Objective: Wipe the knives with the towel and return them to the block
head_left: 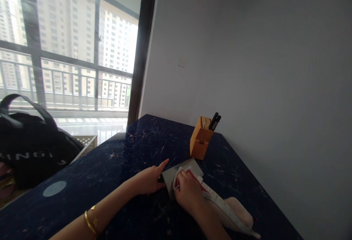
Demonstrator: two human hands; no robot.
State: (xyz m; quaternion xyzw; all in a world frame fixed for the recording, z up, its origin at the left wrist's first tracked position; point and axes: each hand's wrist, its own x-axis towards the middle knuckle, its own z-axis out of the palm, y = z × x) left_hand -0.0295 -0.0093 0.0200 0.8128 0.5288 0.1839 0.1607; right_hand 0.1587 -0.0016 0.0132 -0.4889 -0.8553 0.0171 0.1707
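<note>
In the head view, a cleaver (pixel 170 175) with a broad silver blade is over the dark tabletop. My left hand (pixel 150 179) is closed around its black handle, most of which the fingers hide, with one finger stretched out forward. Bunched in my right hand (pixel 188 192) is a white and red cloth (pixel 199 183), pressed against the face of the blade. The cloth's pale length trails under and beside my right forearm. Just beyond the blade stands a wooden knife block (pixel 202 137) with black-handled tools (pixel 215 122) in its top.
The dark blue marbled table (pixel 148 137) runs up to a grey wall (pixel 261 86) on the right. A pale round spot (pixel 54 188) shows near its left edge. Left of the table is a black bag (pixel 35 148), before large windows.
</note>
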